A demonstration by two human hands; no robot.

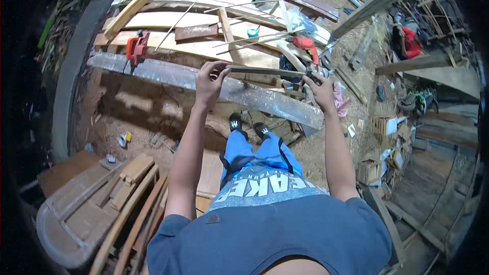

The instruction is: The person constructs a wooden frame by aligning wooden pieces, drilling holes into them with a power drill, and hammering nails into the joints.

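A thin, narrow wooden strip [267, 71] spans the space between my two hands, above the near edge of the workbench. My left hand [210, 81] is closed on its left end, with thumb and fingers pinched. At the opposite end, my right hand [322, 91] grips the strip, and something small and dark shows at its fingers, too small to make out. Just beyond my right hand stands a red power drill [305, 46]. Farther left, a red tool [136, 48] is at the edge of the weathered bench beam [168, 79].
Long pale boards [188, 20] lie across the bench, with a brown wood block [196, 32] and a teal tape roll [252, 32] on them. Curved wooden pieces [125, 219] lean at lower left. A person in red [410, 43] is at the upper right.
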